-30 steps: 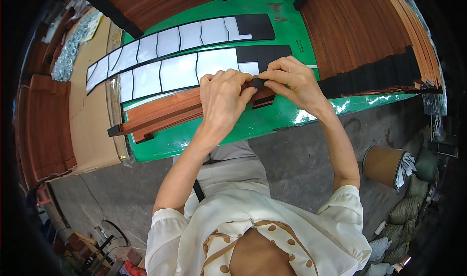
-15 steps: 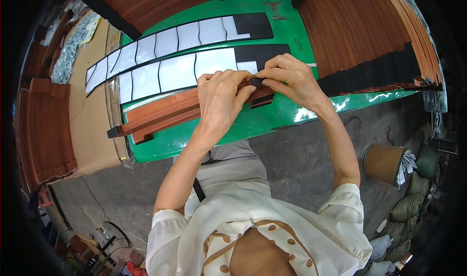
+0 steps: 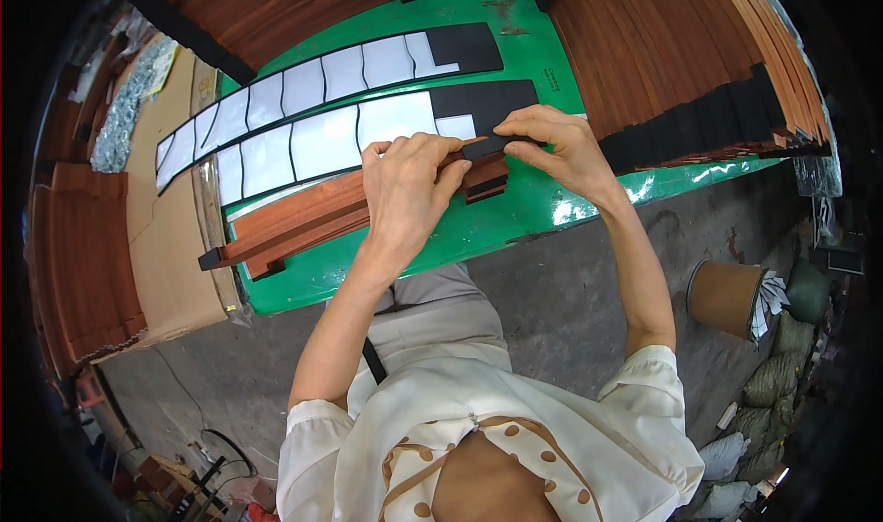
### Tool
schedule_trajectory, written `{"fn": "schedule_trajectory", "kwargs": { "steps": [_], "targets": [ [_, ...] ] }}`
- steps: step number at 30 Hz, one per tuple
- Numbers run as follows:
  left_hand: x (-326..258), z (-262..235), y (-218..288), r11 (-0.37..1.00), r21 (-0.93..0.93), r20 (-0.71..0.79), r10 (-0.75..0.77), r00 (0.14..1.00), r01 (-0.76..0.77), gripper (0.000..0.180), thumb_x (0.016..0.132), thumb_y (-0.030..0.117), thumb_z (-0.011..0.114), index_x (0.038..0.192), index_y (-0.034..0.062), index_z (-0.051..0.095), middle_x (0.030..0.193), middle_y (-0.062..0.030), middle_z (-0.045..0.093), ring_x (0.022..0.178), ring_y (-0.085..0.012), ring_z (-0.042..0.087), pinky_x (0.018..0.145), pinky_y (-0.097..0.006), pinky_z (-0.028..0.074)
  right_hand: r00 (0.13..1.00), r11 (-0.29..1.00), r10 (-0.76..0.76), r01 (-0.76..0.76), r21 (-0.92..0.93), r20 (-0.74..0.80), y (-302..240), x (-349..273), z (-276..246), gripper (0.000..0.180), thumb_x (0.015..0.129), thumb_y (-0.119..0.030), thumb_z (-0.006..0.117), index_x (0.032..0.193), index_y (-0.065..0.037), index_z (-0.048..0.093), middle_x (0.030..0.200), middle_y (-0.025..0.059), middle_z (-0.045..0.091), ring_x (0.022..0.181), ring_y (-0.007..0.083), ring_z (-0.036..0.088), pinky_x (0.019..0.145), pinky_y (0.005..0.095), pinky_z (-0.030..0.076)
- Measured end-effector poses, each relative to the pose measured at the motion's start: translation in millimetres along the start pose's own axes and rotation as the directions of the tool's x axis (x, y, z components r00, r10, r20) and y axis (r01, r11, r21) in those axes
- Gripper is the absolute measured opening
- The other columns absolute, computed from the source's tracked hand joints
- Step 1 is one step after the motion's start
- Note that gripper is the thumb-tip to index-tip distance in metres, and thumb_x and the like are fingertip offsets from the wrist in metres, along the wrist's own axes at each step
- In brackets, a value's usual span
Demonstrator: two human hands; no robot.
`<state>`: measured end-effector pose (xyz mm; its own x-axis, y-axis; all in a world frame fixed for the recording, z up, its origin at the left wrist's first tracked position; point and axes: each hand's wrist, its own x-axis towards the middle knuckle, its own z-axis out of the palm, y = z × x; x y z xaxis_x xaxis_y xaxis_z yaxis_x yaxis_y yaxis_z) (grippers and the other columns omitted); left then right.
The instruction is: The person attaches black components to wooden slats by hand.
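My left hand (image 3: 409,186) is closed around a reddish-brown wooden slat (image 3: 303,211), near its right end, with thumb and index finger pinching its edge. A black strip (image 3: 484,147) lies along that right end. My right hand (image 3: 558,150) pinches the strip's far right end between thumb and fingers. The slat's left end carries a black covering (image 3: 212,259). More wooden slats (image 3: 269,266) lie beneath it, with black ends showing below my hands. Just beyond lie two long black sheets, the nearer sheet (image 3: 501,99) and the farther sheet (image 3: 464,48), both partly covered by white pieces.
The green tabletop (image 3: 515,214) has its front edge near my body. Stacked slats with black ends stand at the right (image 3: 662,53) and the back (image 3: 294,11). Cardboard (image 3: 166,218) and another slat stack (image 3: 87,255) are at the left. A brown bin (image 3: 727,298) stands on the floor.
My right hand's fingertips have moved slightly away from my left hand's, and more of the black strip shows between them along the slat's end. My left hand keeps its hold.
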<state>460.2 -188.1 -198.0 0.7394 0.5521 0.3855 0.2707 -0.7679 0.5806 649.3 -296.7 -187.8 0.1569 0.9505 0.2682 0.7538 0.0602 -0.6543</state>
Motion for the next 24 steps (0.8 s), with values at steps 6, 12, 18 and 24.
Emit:
{"fn": "schedule_trajectory", "kwargs": {
  "steps": [6, 12, 18, 24],
  "targets": [
    [-0.9, 1.7, -0.8, 1.000, 0.000, -0.006, 0.009, 1.000, -0.009, 0.017, 0.076, 0.018, 0.071, 0.090, 0.0082, 0.068, 0.079, -0.0014, 0.065, 0.073, -0.0169, 0.060, 0.079, -0.033, 0.035, 1.000, 0.998, 0.004, -0.002, 0.060, -0.030, 2.7, -2.0, 3.2, 0.019, 0.078, -0.010, 0.069, 0.095, -0.001, 0.067, 0.091, 0.0063, 0.065, 0.084, 0.0210, 0.062, 0.071, 0.0311, 0.049],
    [-0.8, 0.4, -0.3, 1.000, 0.001, -0.014, 0.020, 1.000, -0.020, 0.017, 0.077, 0.018, 0.071, 0.090, 0.0083, 0.068, 0.078, -0.0010, 0.065, 0.072, -0.0167, 0.059, 0.079, -0.033, 0.035, 0.999, 0.998, 0.010, -0.008, 0.067, -0.035, 0.3, -3.0, 3.5, 0.019, 0.078, -0.008, 0.069, 0.095, -0.001, 0.067, 0.092, 0.0070, 0.066, 0.082, 0.0197, 0.063, 0.070, 0.0294, 0.049],
    [-0.6, 0.5, -0.9, 1.000, 0.010, -0.012, 0.026, 1.000, -0.026, 0.017, 0.077, 0.018, 0.071, 0.091, 0.0086, 0.068, 0.078, -0.0007, 0.065, 0.071, -0.0163, 0.058, 0.079, -0.033, 0.034, 0.999, 0.995, 0.025, -0.022, 0.095, -0.034, -0.4, -3.9, 4.3, 0.018, 0.080, -0.008, 0.068, 0.096, 0.000, 0.065, 0.091, 0.0067, 0.065, 0.078, 0.0182, 0.063, 0.067, 0.0287, 0.049],
    [-0.1, 0.4, -0.7, 1.000, 0.009, -0.006, 0.022, 1.000, -0.022, 0.017, 0.077, 0.018, 0.071, 0.091, 0.0086, 0.068, 0.078, -0.0008, 0.064, 0.072, -0.0162, 0.058, 0.080, -0.034, 0.034, 0.998, 0.992, 0.051, -0.049, 0.117, -0.020, -0.5, -4.0, 4.5, 0.017, 0.080, -0.008, 0.067, 0.095, 0.000, 0.065, 0.090, 0.0064, 0.065, 0.076, 0.0168, 0.062, 0.065, 0.0279, 0.048]
  ]
}}
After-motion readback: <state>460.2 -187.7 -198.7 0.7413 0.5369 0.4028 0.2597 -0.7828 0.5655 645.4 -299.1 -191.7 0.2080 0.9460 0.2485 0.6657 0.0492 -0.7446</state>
